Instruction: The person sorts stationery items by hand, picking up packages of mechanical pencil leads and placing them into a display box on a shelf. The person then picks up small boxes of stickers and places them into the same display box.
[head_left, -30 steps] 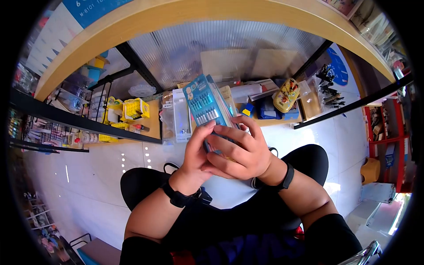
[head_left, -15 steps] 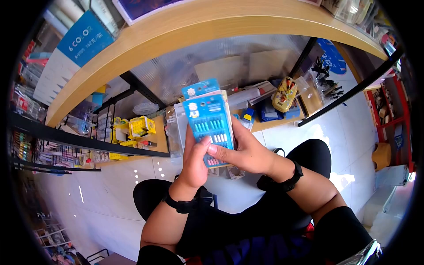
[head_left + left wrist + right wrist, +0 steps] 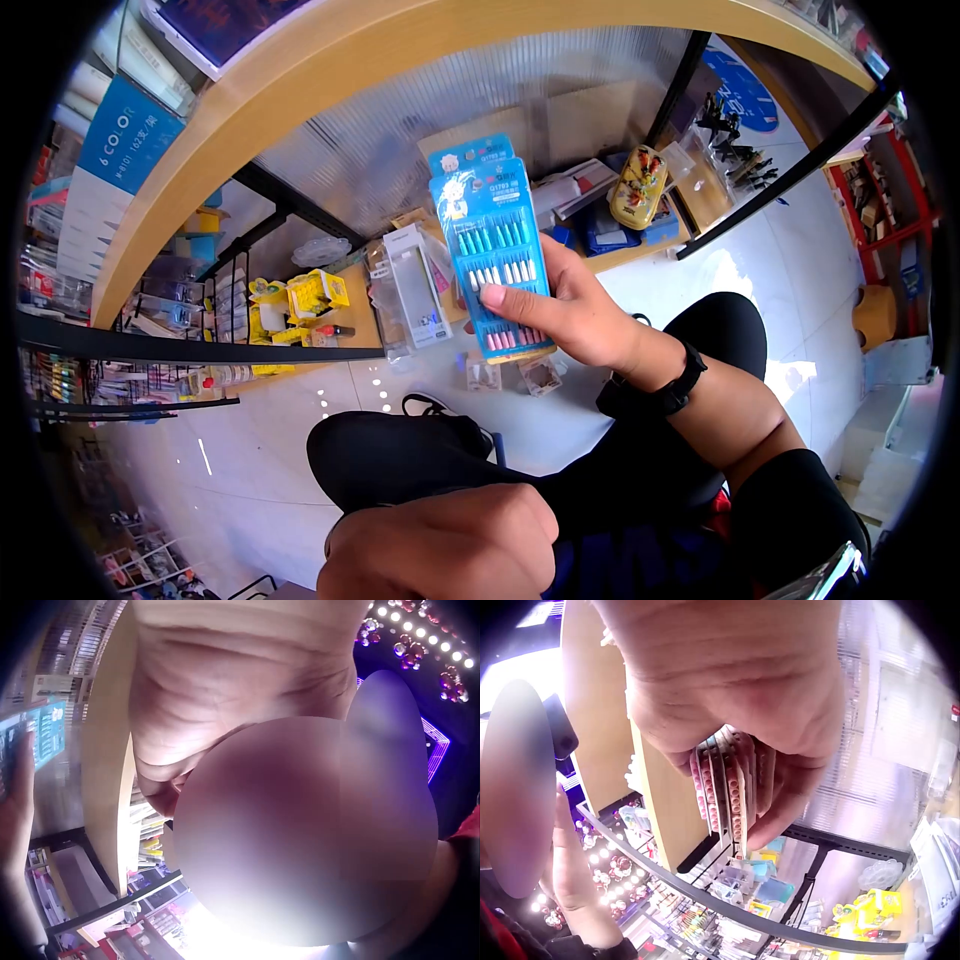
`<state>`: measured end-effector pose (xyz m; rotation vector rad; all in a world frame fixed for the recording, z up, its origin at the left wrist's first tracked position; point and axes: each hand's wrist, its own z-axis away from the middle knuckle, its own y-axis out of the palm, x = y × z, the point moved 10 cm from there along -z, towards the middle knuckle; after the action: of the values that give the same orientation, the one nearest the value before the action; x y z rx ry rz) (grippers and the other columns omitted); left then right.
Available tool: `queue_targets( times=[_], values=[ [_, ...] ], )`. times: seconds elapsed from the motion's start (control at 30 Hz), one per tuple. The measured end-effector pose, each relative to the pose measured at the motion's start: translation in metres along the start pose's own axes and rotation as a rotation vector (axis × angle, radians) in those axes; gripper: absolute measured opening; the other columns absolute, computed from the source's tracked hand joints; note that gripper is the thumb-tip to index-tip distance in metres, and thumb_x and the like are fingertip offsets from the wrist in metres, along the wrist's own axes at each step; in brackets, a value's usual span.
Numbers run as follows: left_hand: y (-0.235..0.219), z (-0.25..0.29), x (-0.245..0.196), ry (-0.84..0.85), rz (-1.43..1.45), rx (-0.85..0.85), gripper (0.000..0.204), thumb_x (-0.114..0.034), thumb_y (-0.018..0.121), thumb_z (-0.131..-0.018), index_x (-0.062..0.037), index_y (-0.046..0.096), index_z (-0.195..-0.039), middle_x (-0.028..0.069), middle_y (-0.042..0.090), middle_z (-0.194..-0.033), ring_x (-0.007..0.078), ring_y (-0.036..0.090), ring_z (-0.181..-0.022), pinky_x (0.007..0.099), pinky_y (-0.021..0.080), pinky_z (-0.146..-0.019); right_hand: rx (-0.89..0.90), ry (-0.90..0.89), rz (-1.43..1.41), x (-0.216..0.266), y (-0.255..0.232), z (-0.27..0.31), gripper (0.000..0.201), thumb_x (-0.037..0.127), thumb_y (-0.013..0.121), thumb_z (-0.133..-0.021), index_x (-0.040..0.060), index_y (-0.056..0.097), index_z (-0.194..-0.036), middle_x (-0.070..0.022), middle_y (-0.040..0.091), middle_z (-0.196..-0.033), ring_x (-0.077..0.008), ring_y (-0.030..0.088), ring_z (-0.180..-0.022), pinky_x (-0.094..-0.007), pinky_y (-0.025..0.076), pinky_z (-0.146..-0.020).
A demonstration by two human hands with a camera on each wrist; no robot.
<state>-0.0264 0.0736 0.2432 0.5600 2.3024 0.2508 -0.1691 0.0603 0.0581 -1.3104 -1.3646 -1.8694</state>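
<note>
My right hand (image 3: 590, 310) grips a stack of blue cards (image 3: 490, 190) with its thumb across the front. Behind clear plastic, the front card carries rows of small pointed pieces in teal, white and pink. From the right wrist view, the lower edges of several stacked cards (image 3: 735, 787) show between thumb and fingers. My left hand (image 3: 440, 545) is raised close to the head camera, away from the cards, its back and bent knuckles showing. Its fingertips are hidden in the head view; in the left wrist view it is beside a blurred head.
Ahead, a low wooden shelf (image 3: 365, 300) holds a white box (image 3: 415, 285), yellow packs (image 3: 315, 292) and a yellow decorated case (image 3: 638, 188). A curved wooden counter edge (image 3: 420, 35) arches over it. Small clear packs (image 3: 540, 375) lie near the floor below the right hand.
Both hands were on the card stack. My left hand has let go and moved down and back toward the head, while the right hand keeps the cards, now with their front facing up.
</note>
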Motion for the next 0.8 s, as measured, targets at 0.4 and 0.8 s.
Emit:
queue_targets(
  times=[0.4, 0.8],
  values=[
    [0.013, -0.011, -0.003, 0.098, 0.081, -0.118, 0.013, -0.023, 0.081, -0.086, -0.0285, 0.079, -0.098, 0.0018, 0.050, -0.089, 0.0191, 0.043, -0.078, 0.0353, 0.029, -0.068, -0.002, -0.017, 0.029, 0.008, -0.001, 0.001, 0.049, 0.021, 0.073, -0.097, 0.0022, 0.051, -0.136, -0.0079, 0.069, -0.113, -0.0163, 0.070, -0.099, -0.0319, 0.057, -0.088],
    [-0.189, 0.047, 0.056, -0.268, -0.377, -0.777, 0.041, -0.037, 0.057, -0.095, -0.0123, 0.055, -0.127, 0.0064, 0.057, -0.117, 0.0216, 0.053, -0.105, 0.0390, 0.042, -0.090, -0.030, -0.245, 0.082, 0.032, 0.003, 0.006, 0.066, 0.006, 0.072, -0.095, 0.0004, 0.037, -0.150, -0.0078, 0.060, -0.130, -0.0124, 0.059, -0.113, -0.0292, 0.051, -0.095]
  ],
)
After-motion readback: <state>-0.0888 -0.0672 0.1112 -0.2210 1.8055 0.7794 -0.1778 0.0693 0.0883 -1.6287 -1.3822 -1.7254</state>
